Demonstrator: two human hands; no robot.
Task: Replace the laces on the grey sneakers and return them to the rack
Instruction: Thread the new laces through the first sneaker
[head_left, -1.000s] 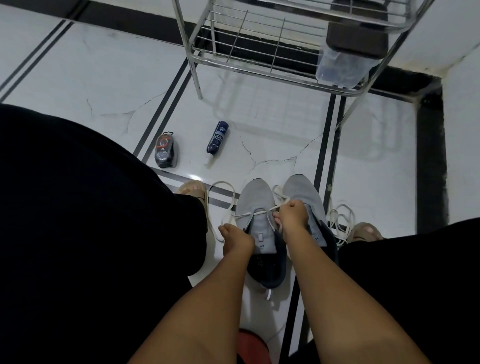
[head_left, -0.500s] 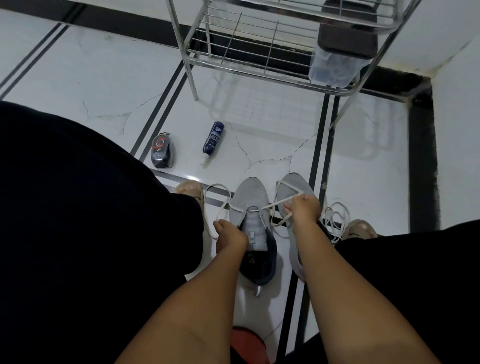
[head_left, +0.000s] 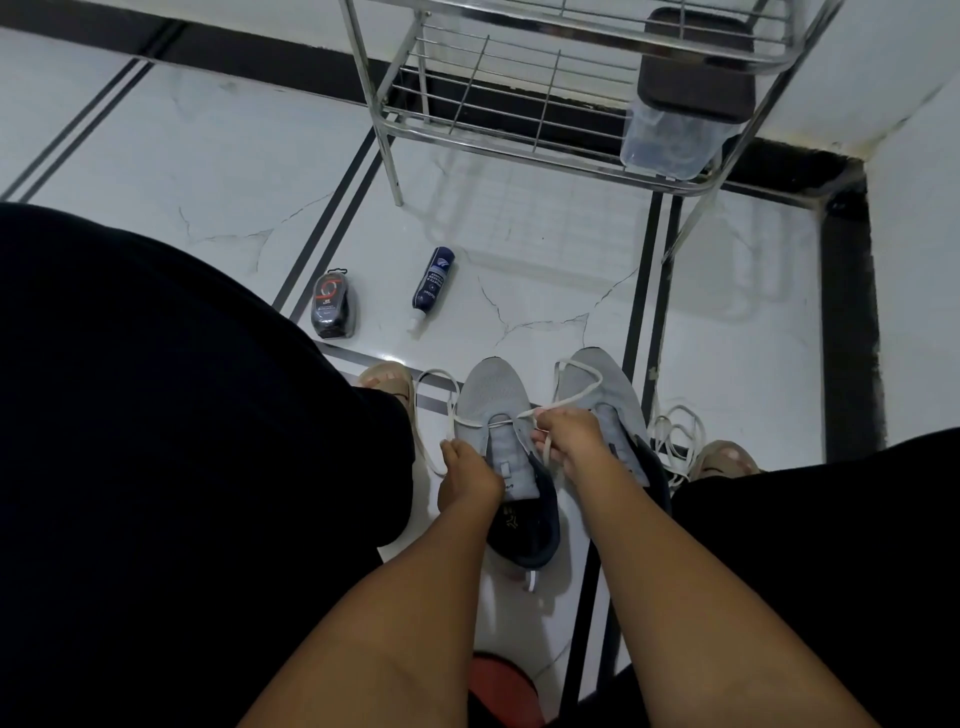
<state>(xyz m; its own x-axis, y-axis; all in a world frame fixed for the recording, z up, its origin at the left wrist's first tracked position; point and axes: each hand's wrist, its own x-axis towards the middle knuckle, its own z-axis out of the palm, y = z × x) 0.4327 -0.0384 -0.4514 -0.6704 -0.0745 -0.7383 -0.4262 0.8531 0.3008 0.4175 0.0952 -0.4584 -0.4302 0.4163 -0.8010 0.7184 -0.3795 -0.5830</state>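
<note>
Two grey sneakers stand side by side on the white floor, toes pointing away from me. The left sneaker (head_left: 493, 400) has a white lace (head_left: 470, 422) threaded through its front eyelets. My left hand (head_left: 467, 475) grips the shoe's left side by the lace end that loops out to the left. My right hand (head_left: 569, 439) pinches the other end of the lace, which loops over the toe of the right sneaker (head_left: 597, 384). The metal shoe rack (head_left: 519, 135) stands beyond the shoes.
A loose bundle of white laces (head_left: 675, 436) lies right of the shoes. A dark blue spray bottle (head_left: 432, 283) and a shoe-polish sponge case (head_left: 332, 306) lie on the floor ahead left. A clear container (head_left: 670, 140) sits on the rack. My knees flank the shoes.
My right hand, which had drawn the lace out to the right, has come back toward the left sneaker's eyelets. My left hand stays on the shoe's side.
</note>
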